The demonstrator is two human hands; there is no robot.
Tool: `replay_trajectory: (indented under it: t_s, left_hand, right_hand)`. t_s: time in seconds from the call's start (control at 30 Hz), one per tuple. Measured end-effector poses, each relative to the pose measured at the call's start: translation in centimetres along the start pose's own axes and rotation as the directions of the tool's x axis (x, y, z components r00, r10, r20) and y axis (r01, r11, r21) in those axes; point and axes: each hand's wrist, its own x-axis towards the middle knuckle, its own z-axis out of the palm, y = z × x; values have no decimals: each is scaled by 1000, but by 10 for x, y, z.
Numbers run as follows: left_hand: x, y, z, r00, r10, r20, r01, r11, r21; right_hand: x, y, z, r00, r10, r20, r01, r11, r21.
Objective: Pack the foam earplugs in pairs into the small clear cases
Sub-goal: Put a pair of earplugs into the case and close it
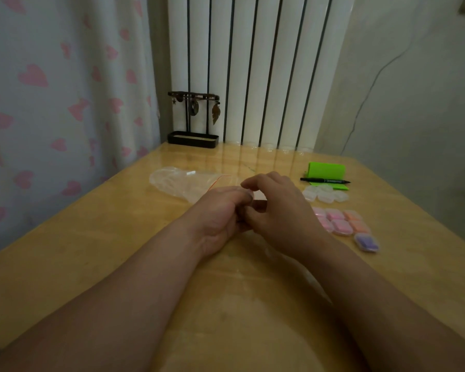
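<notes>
Head view: over the table (pixel 113 253) the left hand (pixel 220 213) and right hand (pixel 282 210) meet, fingers (pixel 255 180) curled on something I cannot identify, filled cases (pixel 344 224) at three o'clock; best seat the pair flat before snapping shut.

At frame centre, anything between left hand (pixel 218 214) and right hand (pixel 281 210) is being hidden by curled fingers (pixel 256 181); the pink cases (pixel 336 216) at right are being partly covered; forearms (pixel 118 304) are being cut off below.

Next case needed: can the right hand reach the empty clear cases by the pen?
Probably yes: the empty clear cases lie uncovered beside the right hand, nothing between, though its fingers are curled at the left hand.
</notes>
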Motion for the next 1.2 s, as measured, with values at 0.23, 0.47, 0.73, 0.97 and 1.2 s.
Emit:
replay_trajectory:
  t_s: [0.23,0.47,0.73,0.97,1.2]
  left_hand:
    - [-1,-4,0,999,27,26,-30,995,95]
    - [-6,8,7,995,52,-82,-52,999,1]
    - [-11,12,12,993,53,-103,-50,998,36]
    - [-12,11,11,991,57,-119,-51,997,57]
    - [-10,10,11,991,61,-117,-52,996,75]
  right_hand:
    - [-1,2,0,999,7,33,-8,999,33]
    - [-6,30,-48,992,118,38,-117,993,-27]
    - [-74,93,-93,968,250,17,-244,958,-153]
    - [-82,99,-91,951,287,118,-262,946,-190]
    - [-82,99,-93,928,326,178,-288,934,-212]
